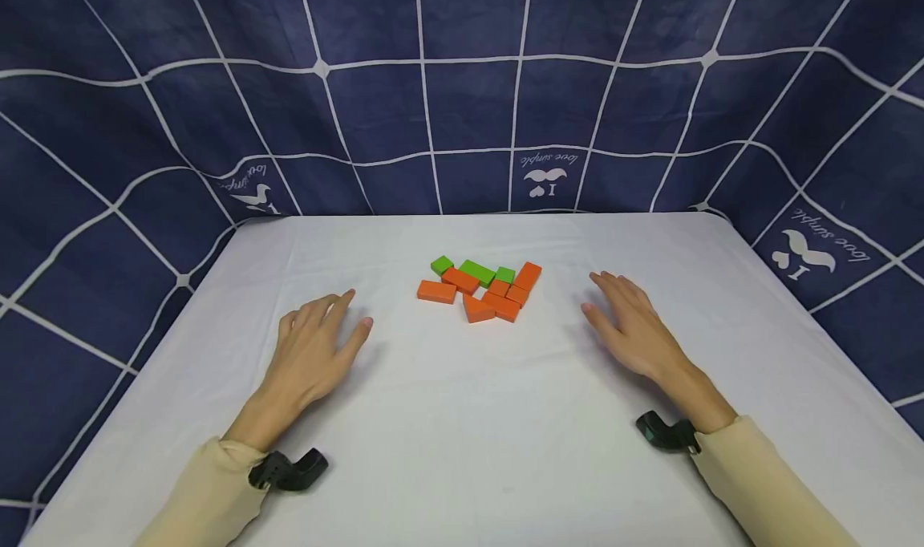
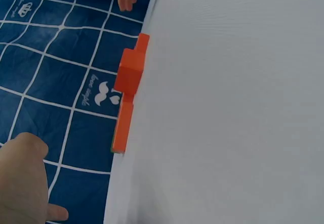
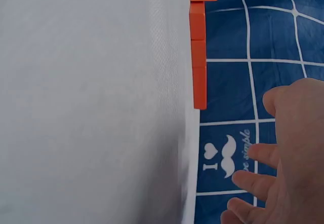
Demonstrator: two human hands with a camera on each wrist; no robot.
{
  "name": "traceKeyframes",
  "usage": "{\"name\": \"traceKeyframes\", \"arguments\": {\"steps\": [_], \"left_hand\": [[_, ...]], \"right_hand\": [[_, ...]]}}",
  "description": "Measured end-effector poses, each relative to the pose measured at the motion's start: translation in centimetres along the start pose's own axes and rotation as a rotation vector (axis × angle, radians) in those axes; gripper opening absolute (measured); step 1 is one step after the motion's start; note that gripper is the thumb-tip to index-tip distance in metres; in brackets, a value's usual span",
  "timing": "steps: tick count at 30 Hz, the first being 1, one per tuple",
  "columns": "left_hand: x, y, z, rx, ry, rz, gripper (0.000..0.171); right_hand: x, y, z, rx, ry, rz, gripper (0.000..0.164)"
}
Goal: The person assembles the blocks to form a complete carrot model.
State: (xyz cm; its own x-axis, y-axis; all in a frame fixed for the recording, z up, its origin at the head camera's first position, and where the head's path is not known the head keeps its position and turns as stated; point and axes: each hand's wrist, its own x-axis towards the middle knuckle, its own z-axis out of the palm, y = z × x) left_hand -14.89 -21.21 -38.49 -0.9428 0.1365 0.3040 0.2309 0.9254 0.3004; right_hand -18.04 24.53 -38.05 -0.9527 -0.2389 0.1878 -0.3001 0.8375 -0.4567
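Navy cloth with white grid lines and moustache prints behind and beside a white-covered table.

"What is seen under everything?"

"A white cloth, by which the middle and six o'clock are filled; faint creases are shown in it."

"And around it?"

"It is bordered by navy fabric, seen from eight o'clock over twelve round to about four. A grid of white lines is printed across it, and some crossings are marked by larger white spots, at eleven and at two."

"Is any lettering carried?"

"'Love simple', upside down, with a moustache and heart, is printed between one and two. Similar motifs are found at three and between nine and ten. In the left wrist view, a small crown is shown at ten."
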Motion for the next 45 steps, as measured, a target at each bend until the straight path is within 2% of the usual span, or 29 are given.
{"name": "traceKeyframes", "arguments": {"steps": [4,8,11,15,20,25,29,36,45], "left_hand": [[1.7,0.6,0.8,-0.095,-0.017,-0.027,0.066],[3.1,1.5,1.8,-0.189,-0.052,-0.071,0.063],[4.3,2.3,2.6,-0.230,-0.073,-0.094,0.060],[5.7,3.4,3.7,-0.259,-0.071,-0.092,0.055],[6.9,4.6,5.3,-0.227,-0.072,-0.055,0.050],[7.3,5.4,6.3,-0.174,-0.089,-0.012,0.049],[7.4,5.9,6.6,-0.165,-0.089,-0.006,0.049],[7.8,6.3,6.9,-0.137,-0.047,0.013,0.052],[8.0,6.3,7.2,-0.106,0.019,0.069,0.049]], "right_hand": [[1.1,0.1,0.7,0.052,0.004,-0.019,0.062],[2.5,0.0,1.8,0.101,-0.012,0.005,0.061],[3.6,-0.4,2.4,0.127,-0.025,0.019,0.059],[4.9,-1.0,3.1,0.159,-0.017,-0.008,0.054],[6.2,-1.4,4.0,0.202,-0.015,-0.052,0.047],[6.9,-1.7,4.9,0.220,-0.036,-0.054,0.044],[7.1,-1.6,5.5,0.215,-0.030,-0.062,0.043],[7.5,-1.4,6.0,0.224,0.031,-0.086,0.038],[7.9,-1.4,6.2,0.196,0.067,-0.049,0.039]]}}
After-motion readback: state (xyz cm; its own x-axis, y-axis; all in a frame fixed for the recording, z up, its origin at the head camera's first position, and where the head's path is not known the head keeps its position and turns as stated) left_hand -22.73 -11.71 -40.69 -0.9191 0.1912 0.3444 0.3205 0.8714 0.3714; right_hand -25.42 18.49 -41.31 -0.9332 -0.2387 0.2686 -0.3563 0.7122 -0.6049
